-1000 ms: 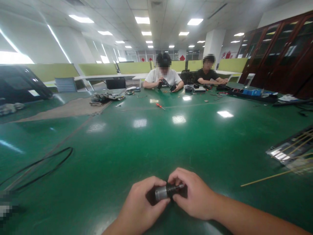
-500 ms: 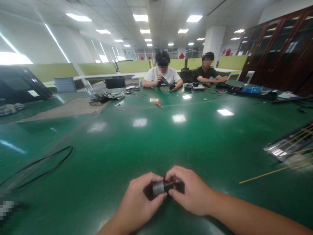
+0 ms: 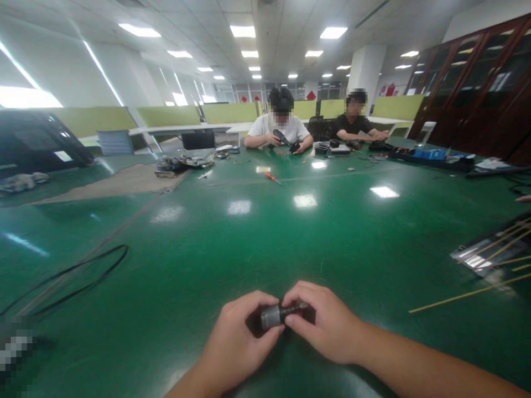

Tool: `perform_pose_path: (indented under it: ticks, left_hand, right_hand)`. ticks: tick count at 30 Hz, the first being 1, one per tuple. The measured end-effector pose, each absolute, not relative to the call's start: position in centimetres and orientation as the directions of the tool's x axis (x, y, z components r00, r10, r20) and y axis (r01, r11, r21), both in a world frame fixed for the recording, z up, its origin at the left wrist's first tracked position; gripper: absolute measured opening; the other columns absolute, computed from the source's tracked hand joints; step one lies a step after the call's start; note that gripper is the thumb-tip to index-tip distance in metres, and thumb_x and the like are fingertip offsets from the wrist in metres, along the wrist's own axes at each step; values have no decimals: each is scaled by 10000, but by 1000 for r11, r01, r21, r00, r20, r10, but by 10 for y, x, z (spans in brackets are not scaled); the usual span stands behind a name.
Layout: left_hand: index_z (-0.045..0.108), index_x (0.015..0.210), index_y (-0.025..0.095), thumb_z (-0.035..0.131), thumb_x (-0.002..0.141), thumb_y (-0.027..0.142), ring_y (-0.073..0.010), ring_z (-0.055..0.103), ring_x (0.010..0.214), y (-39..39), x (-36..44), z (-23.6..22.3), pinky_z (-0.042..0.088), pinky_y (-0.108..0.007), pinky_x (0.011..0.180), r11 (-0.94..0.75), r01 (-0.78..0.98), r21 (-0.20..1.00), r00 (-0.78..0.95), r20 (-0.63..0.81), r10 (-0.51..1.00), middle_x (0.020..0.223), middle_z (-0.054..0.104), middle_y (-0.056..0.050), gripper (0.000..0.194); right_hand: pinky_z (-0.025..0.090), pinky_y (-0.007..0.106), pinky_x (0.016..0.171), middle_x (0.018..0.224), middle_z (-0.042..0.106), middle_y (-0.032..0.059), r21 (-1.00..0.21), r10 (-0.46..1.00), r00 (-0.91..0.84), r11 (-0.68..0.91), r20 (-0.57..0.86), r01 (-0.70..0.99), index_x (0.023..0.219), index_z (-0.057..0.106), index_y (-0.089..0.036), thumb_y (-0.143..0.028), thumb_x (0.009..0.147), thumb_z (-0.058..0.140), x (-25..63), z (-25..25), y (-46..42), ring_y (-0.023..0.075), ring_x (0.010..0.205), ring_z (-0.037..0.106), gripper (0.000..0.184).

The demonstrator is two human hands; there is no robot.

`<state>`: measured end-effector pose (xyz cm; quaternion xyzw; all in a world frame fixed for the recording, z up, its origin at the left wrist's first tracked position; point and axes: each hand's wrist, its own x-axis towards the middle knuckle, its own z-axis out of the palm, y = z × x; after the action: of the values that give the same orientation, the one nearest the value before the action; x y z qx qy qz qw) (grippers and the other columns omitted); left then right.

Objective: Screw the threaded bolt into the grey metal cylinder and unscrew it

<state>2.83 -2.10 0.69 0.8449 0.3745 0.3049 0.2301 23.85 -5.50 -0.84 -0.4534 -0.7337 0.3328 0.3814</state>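
Close to the near edge of the green table (image 3: 232, 260), a small cylindrical part (image 3: 271, 318) lies level between my hands. Its wider body is silver-grey, and a black ribbed section leads to a narrow metal shaft at the right; its exact kind I cannot tell. My left hand (image 3: 240, 334) curls around the grey body, thumb below and fingers above. With thumb and fingers, my right hand (image 3: 326, 320) pinches the black section and partly hides the shaft.
A black cord (image 3: 93, 276) loops at the left. Thin yellow rods (image 3: 468, 298) lie at the right by a shiny clear packet (image 3: 473, 260). An orange screwdriver (image 3: 271, 177) rests farther off. Two persons sit across, one holding a dark tool (image 3: 282, 137).
My right thumb has shifted up onto the black section and covers more of it. Another person's fingers have appeared at the right edge. The view has shifted slightly.
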Motion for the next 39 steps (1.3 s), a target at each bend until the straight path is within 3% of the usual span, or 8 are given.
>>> perform_pose_path:
  ticks: [23, 39]
  left_hand:
    - [686, 920, 224, 710, 757, 199, -172, 693, 722, -22, 28, 5, 511, -247, 680, -609, 496, 619, 539, 330, 775, 809, 735, 3, 167]
    - [709, 901, 232, 748, 747, 224, -158, 689, 720, -21, 29, 7, 491, -235, 671, -524, 516, 678, 507, 251, 825, 803, 738, 28, 159]
  right_hand:
    - [442, 266, 733, 871, 639, 4, -837, 923, -303, 352, 236, 420, 929, 681, -201, -185, 843, 678, 239, -6, -54, 158, 815, 616, 87]
    - [434, 262, 727, 888, 626, 8, -835, 920, -299, 364, 253, 414, 925, 681, -194, -160, 847, 684, 240, -7, -54, 153, 814, 604, 85]
